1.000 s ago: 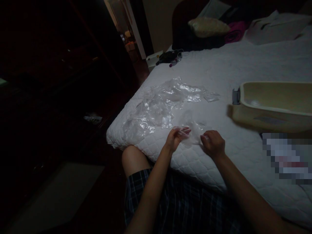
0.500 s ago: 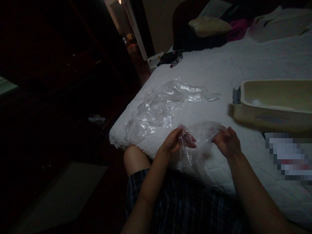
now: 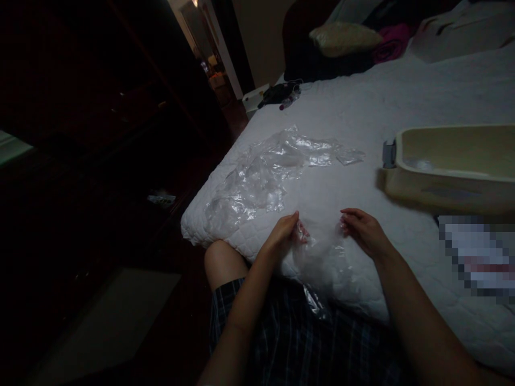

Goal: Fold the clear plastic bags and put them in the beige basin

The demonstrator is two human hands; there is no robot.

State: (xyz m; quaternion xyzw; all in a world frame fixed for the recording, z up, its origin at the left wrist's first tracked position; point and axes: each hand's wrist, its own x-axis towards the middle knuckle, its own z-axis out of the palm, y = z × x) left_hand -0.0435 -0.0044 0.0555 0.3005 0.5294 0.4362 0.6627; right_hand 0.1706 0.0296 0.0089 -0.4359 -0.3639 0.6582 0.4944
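Note:
A clear plastic bag (image 3: 322, 262) stretches between my two hands, and its lower end hangs over my lap at the bed's edge. My left hand (image 3: 287, 230) is closed on the bag's left side. On the opposite side, my right hand (image 3: 362, 228) pinches the film with bent fingers. Just beyond my left hand, several crumpled clear plastic bags (image 3: 261, 171) lie spread in a loose heap on the white quilted bed (image 3: 346, 107).
To the right on the bed stands a beige plastic bin (image 3: 446, 190) with a grey latch. A blurred-out flat item (image 3: 478, 257) lies below it. At the bed's head are a pillow (image 3: 346, 38) and a pink roll (image 3: 392, 43). Dark floor borders the left side.
The bag between my hands has dropped lower, its end now over my lap. My right hand has shifted slightly left and its fingers have turned inward.

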